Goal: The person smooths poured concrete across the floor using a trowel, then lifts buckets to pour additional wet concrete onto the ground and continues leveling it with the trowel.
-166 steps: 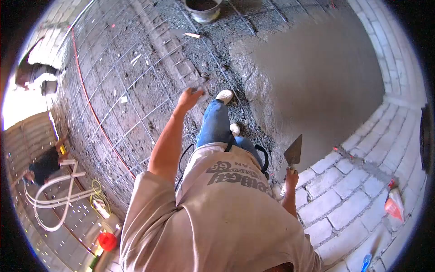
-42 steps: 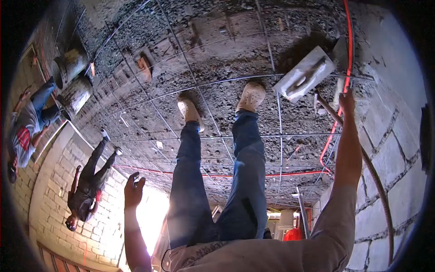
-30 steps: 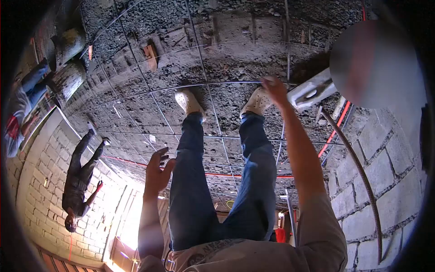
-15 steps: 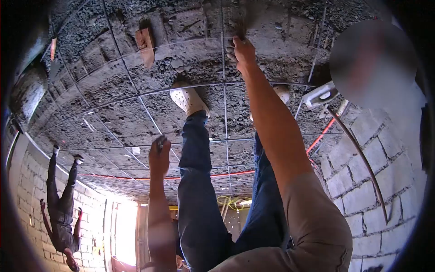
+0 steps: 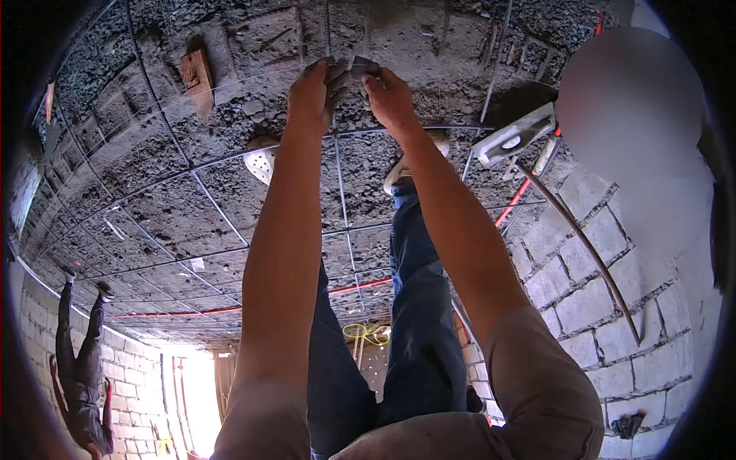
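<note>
My left hand (image 5: 309,100) is over the gravelly ground, fingers curled close to the upright steel bar. They look dark, and I cannot make out what they hold. Beside it, my right hand (image 5: 392,103) pinches a small dark flat piece (image 5: 363,67) between thumb and fingers. The two hands almost meet, the piece lying between them. A thin taut string (image 5: 253,79) runs across the ground toward the left hand. Below the hands, a bar of the steel mesh (image 5: 360,131) crosses above my light perforated shoes (image 5: 261,164).
A wood scrap (image 5: 197,83) lies left on the rubble. Right are a pale rectangular tool with an oval opening (image 5: 515,136), a bent brown rod (image 5: 590,230) and a block wall (image 5: 606,268). A red line (image 5: 360,285) crosses the ground. Another person (image 5: 80,368) stands far left.
My left hand has moved from beside my leg up to my right hand. The right hand now shows a dark flat piece. The view has shifted, so surroundings appear further left.
</note>
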A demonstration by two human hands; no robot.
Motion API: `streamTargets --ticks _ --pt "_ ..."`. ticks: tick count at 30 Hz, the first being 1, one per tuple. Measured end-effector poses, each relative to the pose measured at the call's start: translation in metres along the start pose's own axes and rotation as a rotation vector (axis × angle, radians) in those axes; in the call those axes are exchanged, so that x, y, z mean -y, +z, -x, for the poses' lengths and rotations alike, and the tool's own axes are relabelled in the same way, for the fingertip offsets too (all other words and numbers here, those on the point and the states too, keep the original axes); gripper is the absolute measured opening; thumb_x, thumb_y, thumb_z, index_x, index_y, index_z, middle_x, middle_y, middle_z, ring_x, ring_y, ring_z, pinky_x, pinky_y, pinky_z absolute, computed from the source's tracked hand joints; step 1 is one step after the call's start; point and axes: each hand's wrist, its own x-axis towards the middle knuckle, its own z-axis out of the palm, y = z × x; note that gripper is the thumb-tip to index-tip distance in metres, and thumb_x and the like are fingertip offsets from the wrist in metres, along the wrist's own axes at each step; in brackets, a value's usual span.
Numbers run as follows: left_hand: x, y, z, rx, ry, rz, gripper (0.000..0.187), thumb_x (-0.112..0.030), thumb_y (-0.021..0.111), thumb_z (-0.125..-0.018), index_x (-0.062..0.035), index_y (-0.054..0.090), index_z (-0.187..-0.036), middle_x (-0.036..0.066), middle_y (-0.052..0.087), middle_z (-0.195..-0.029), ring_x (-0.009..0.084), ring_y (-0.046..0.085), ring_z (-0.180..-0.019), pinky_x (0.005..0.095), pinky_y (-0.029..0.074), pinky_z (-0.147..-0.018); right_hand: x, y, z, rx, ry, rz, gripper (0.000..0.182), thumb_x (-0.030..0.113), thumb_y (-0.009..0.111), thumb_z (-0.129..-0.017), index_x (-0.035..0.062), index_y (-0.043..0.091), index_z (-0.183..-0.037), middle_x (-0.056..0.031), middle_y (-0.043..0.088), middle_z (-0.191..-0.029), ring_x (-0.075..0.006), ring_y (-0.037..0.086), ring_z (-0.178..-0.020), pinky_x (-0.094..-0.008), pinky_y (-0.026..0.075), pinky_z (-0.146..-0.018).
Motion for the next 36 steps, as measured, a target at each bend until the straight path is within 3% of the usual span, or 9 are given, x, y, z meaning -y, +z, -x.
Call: streamTargets --ticks 5,16,18,19,20,21,22,23,36 --pt "0.002 -0.001 0.008 -0.063 -0.006 -0.088 0.028 -0.021 0.042 -0.092 -0.0027 0.049 -0.111 0.012 0.057 -0.105 0.0229 0.057 -0.091 0.0343 0.048 -0.077 -0.012 -0.006 0.005 0.074 -0.195 0.652 0.030 0.028 0.048 -0.084 0.0016 0.057 -0.093 -0.0213 0.060 -0.077 -0.0387 0.058 -0.069 -0.0449 0.045 -0.061" --pt "-0.016 -0.008 0.041 -0.388 -0.053 -0.525 0.038 -0.030 0.052 -0.085 -0.0031 0.053 -0.112 0.014 0.057 -0.104 0.0230 0.052 -0.093 0.0327 0.039 -0.082 -0.068 -0.134 0.110 0.086 -0.036 0.588 0.022 0.023 0.050 -0.084 0.0037 0.058 -0.091 -0.0228 0.059 -0.086 -0.0425 0.054 -0.082 -0.0470 0.043 -0.068" --pt "-0.023 -0.026 0.070 -0.436 -0.007 -0.707 0.039 -0.032 0.053 -0.084 -0.0045 0.053 -0.112 0.013 0.057 -0.102 0.0228 0.053 -0.091 0.0335 0.040 -0.080 -0.093 -0.185 0.159 0.181 0.188 0.741 0.034 0.033 0.042 -0.087 0.0019 0.057 -0.088 -0.0233 0.058 -0.081 -0.0437 0.054 -0.079 -0.0499 0.042 -0.065" --pt "-0.026 -0.047 0.083 -0.353 -0.015 -0.735 0.039 -0.032 0.053 -0.085 -0.0052 0.053 -0.112 0.012 0.058 -0.102 0.0211 0.053 -0.090 0.0336 0.041 -0.078 -0.125 -0.214 0.193 0.287 -0.239 1.092 0.031 0.030 0.044 -0.087 0.0021 0.056 -0.083 -0.0184 0.058 -0.076 -0.0364 0.057 -0.075 -0.0475 0.042 -0.058" --pt "-0.029 -0.069 0.091 -0.264 -0.020 -0.763 0.038 -0.033 0.052 -0.085 -0.0059 0.052 -0.112 0.011 0.058 -0.102 0.0193 0.054 -0.089 0.0337 0.042 -0.075 -0.148 -0.230 0.229 0.274 0.204 1.091 0.018 0.019 0.045 -0.086 0.0038 0.055 -0.083 -0.0153 0.055 -0.071 -0.0334 0.057 -0.069 -0.0454 0.043 -0.053" --pt "-0.022 -0.104 0.091 -0.285 -0.027 -0.741 0.037 -0.033 0.052 -0.085 -0.0060 0.053 -0.110 0.009 0.059 -0.101 0.0172 0.055 -0.087 0.0328 0.043 -0.072 -0.216 -0.264 0.275 0.434 -0.315 1.404 0.016 0.018 0.046 -0.084 0.0041 0.054 -0.085 -0.0164 0.055 -0.073 -0.0337 0.057 -0.066 -0.0463 0.043 -0.052" --pt "-0.017 -0.135 0.091 -0.305 -0.035 -0.717 0.035 -0.032 0.052 -0.085 -0.0060 0.054 -0.108 0.007 0.060 -0.099 0.0151 0.057 -0.085 0.0319 0.044 -0.068 -0.228 -0.273 0.303 0.738 0.076 1.351 0.023 0.022 0.047 -0.082 0.0018 0.054 -0.091 -0.0202 0.059 -0.084 -0.0372 0.058 -0.073 -0.0492 0.044 -0.055" --pt "-0.022 -0.148 0.103 -0.362 0.010 -0.677 0.035 -0.029 0.054 -0.083 -0.0015 0.055 -0.104 0.007 0.059 -0.092 0.0139 0.056 -0.079 0.0290 0.046 -0.065 -0.188 -0.258 0.328 0.522 0.496 1.083 0.034 0.026 0.051 -0.080 0.0009 0.053 -0.102 -0.0225 0.060 -0.093 -0.0388 0.057 -0.086 -0.0477 0.047 -0.065" --pt "-0.060 -0.254 0.318 -0.542 0.140 -0.753 0.034 -0.028 0.057 -0.082 -0.0025 0.055 -0.104 0.006 0.059 -0.088 0.0149 0.059 -0.068 0.0245 0.046 -0.053 -0.045 -0.253 0.308 -0.060 0.151 0.757 0.049 0.023 0.062 -0.076 0.0059 0.046 -0.118 -0.0198 0.060 -0.093 -0.0340 0.059 -0.086 -0.0395 0.047 -0.071"
